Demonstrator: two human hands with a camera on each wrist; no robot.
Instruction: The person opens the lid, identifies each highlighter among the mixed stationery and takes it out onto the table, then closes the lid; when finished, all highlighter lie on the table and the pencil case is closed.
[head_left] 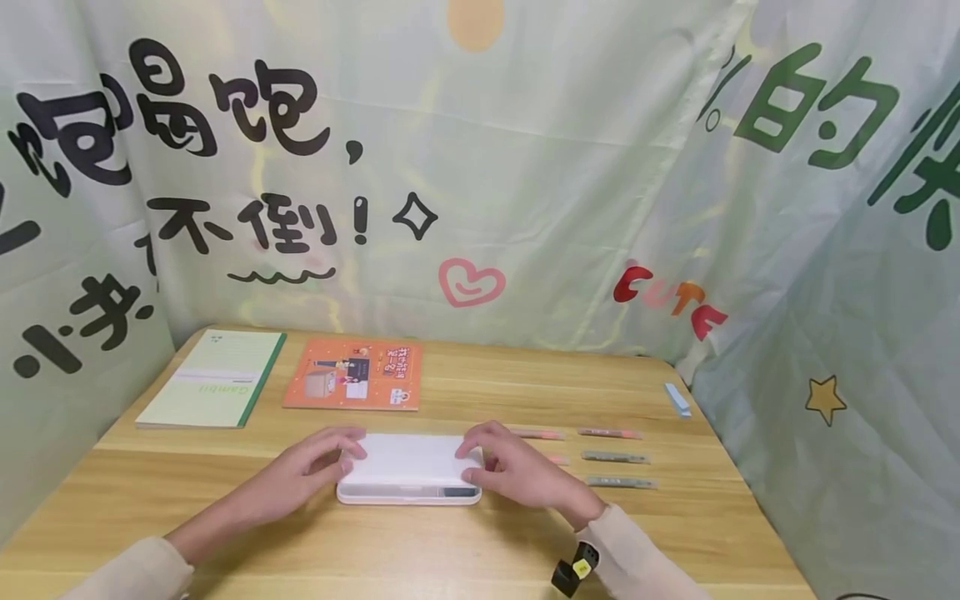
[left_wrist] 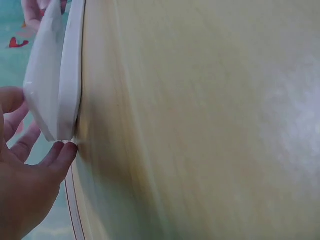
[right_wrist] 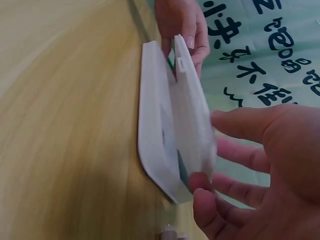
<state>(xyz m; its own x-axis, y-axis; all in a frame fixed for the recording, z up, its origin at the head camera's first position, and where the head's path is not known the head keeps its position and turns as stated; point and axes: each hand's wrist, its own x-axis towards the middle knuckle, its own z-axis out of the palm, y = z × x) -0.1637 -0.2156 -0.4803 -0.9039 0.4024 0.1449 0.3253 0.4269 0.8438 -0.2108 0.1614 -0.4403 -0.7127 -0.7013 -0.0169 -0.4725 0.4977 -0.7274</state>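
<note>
A white pencil case [head_left: 408,460] lies on the table in front of me, its lid tilted partly up and a gap showing along the front. At its left end my left hand [head_left: 311,468] holds the lid, thumb toward the front corner and fingers toward the back. My right hand [head_left: 519,468] grips the opposite end in the same way. In the right wrist view the lid [right_wrist: 192,110] stands apart from the base [right_wrist: 151,115], and a dark piece shows inside. The left wrist view has the left hand [left_wrist: 35,175] around the case's end.
Slim pen-like items [head_left: 617,457] lie in rows to the right, some partly behind my right hand. A pale green notebook [head_left: 210,379] and an orange book [head_left: 352,375] lie at the back left. A small light-blue object [head_left: 677,399] sits near the right table edge.
</note>
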